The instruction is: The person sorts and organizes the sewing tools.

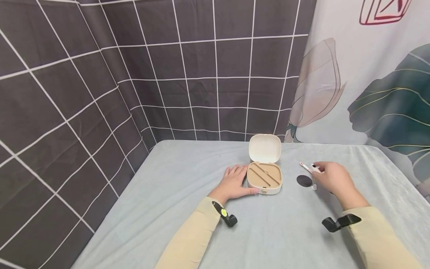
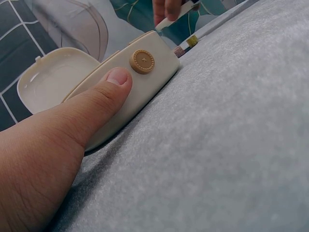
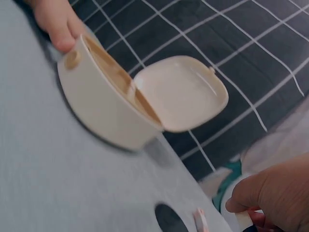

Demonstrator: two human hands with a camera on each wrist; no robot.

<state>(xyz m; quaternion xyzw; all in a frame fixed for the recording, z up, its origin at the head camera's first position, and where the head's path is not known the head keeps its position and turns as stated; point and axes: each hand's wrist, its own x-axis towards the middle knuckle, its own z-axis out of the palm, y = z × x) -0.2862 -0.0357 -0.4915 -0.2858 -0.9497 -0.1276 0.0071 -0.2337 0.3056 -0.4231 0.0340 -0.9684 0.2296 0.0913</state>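
Observation:
A cream box stands with its hinged lid raised; its tan inner tray has long slots. My left hand rests at the box's left side, fingers extended, thumb touching the front near a button-shaped tan catch. To the right of the box, my right hand pinches a small white piece with a dark end; the fingers partly hide it, and its kind is unclear. Beside that hand lie a slim pink-and-white stick, a black disc and a small clear piece.
A pale grey cloth covers the table. Behind and to the left hangs a dark curtain with white grid lines; a leaf-patterned curtain hangs at the right. Small brown and gold pieces show beyond the box in the left wrist view.

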